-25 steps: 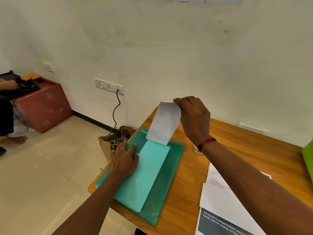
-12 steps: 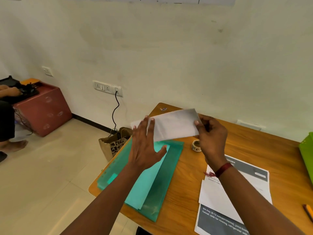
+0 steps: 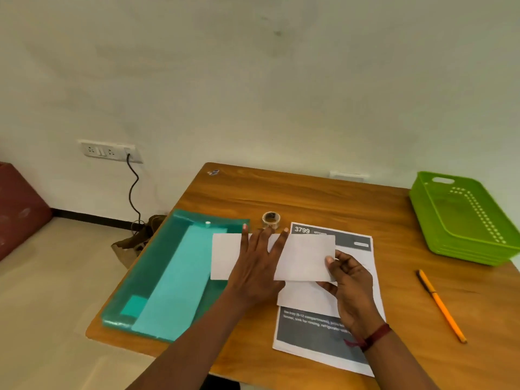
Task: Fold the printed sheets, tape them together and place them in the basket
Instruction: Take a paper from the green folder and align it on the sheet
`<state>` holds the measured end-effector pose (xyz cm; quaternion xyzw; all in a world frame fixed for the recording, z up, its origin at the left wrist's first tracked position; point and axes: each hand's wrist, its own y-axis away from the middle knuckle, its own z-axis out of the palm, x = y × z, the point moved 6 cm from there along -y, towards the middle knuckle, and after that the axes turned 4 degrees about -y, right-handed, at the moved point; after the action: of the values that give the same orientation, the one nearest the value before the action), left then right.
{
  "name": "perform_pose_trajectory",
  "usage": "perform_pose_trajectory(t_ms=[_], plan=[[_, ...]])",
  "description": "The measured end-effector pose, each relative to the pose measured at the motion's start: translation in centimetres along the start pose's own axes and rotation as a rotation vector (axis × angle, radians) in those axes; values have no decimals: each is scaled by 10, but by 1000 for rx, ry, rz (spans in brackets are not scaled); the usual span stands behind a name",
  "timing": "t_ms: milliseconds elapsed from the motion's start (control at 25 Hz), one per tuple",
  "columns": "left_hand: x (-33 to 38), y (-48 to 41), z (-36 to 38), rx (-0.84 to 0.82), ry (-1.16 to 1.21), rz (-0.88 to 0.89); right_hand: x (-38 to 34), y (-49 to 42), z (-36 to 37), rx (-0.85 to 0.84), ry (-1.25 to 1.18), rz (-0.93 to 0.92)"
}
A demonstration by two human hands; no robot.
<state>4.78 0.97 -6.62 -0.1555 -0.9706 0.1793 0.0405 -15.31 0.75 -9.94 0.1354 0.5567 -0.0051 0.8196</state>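
Observation:
A folded white sheet (image 3: 305,257) is held flat over the wooden table (image 3: 309,198). My left hand (image 3: 257,266) lies on its middle with fingers straight and spread. My right hand (image 3: 347,280) pinches the sheet's right edge between thumb and fingers. Under them lies a printed sheet (image 3: 318,333) with grey bands and white text, plus another white folded piece (image 3: 306,301). A small clear tape roll (image 3: 271,219) stands just beyond my fingertips. The green basket (image 3: 461,218) sits at the table's right back corner, apart from both hands.
A teal plastic folder (image 3: 157,266) with a lighter teal sheet (image 3: 180,280) lies on the table's left side. An orange pencil (image 3: 440,305) lies to the right. A brown paper bag (image 3: 132,243), a cable and a wall socket (image 3: 109,151) are left of the table.
The folded sheet has come from above the teal folder, rightward and down, over the printed sheet. My left hand left the folder and now lies flat on it. The view turned right, showing the basket.

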Motion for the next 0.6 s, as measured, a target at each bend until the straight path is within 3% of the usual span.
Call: perform_pose_trajectory(t_ms=[400,600], plan=[[46,-4,33,-130,-42,21,6,3,-57,-8,-106,-29],[45,7,27,35,-16,-10,5,4,-59,-11,-139,-64]])
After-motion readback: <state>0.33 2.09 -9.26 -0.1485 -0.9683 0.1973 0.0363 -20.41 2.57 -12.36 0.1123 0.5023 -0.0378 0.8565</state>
